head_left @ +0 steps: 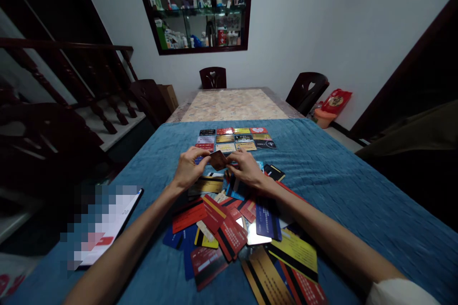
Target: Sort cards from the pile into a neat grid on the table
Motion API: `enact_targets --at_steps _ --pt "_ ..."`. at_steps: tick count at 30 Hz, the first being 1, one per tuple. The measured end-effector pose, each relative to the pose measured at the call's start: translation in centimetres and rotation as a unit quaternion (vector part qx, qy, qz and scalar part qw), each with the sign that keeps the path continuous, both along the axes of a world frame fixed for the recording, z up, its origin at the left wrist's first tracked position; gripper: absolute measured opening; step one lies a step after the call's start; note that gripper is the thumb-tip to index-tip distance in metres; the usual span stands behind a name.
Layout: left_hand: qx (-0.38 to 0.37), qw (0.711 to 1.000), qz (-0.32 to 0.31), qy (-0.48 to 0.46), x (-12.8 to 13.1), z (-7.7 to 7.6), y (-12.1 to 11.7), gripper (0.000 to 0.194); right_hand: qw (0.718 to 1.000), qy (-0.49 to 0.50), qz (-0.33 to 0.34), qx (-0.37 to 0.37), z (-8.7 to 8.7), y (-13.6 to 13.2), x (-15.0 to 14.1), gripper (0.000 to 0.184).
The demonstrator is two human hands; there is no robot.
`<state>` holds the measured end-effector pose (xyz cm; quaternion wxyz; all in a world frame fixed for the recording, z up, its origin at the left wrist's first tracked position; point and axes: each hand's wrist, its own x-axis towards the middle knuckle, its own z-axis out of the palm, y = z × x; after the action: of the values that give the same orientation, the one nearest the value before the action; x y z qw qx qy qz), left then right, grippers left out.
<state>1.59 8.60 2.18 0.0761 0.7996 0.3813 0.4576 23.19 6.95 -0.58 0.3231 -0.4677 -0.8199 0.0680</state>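
Note:
A dark brownish plastic card [218, 161] is held up above the table, tilted, between my two hands. My left hand [189, 167] pinches its left corner between thumb and fingers. At the card's right edge, the fingers of my right hand [246, 167] are closed on it. Below and nearer to me spreads a loose, overlapping pile of cards, among them a red card [189, 215], a blue card [268, 219], a yellow card [296, 252] and a gold card [266, 276]. Beyond my hands, several cards lie in neat rows, including a gold card [225, 138] and a black card [244, 138].
A blue cloth [343, 190] covers the near part of the table. A tablet or phone [107, 228], partly blurred out, lies left of my left forearm. Dark wooden chairs [213, 77] stand around the table's far end. A recessed shelf [200, 12] is in the wall.

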Motion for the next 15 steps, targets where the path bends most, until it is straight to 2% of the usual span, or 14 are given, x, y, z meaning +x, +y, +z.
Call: enact_targets --at_steps 7,11,15 --pt "-0.036 0.999 0.021 0.035 -0.4 -0.6 0.4 0.013 0.998 0.064 -0.010 0.017 0.1 -0.1 -0.1 0.012" --pt "-0.046 0.997 0.032 0.058 -0.5 -1.1 0.6 0.017 0.997 0.064 -0.012 0.033 0.1 -0.1 -0.1 0.016" --pt "-0.013 0.995 0.029 0.093 -0.2 -1.6 0.2 0.039 0.998 0.031 -0.024 0.053 0.4 -0.3 0.0 0.020"
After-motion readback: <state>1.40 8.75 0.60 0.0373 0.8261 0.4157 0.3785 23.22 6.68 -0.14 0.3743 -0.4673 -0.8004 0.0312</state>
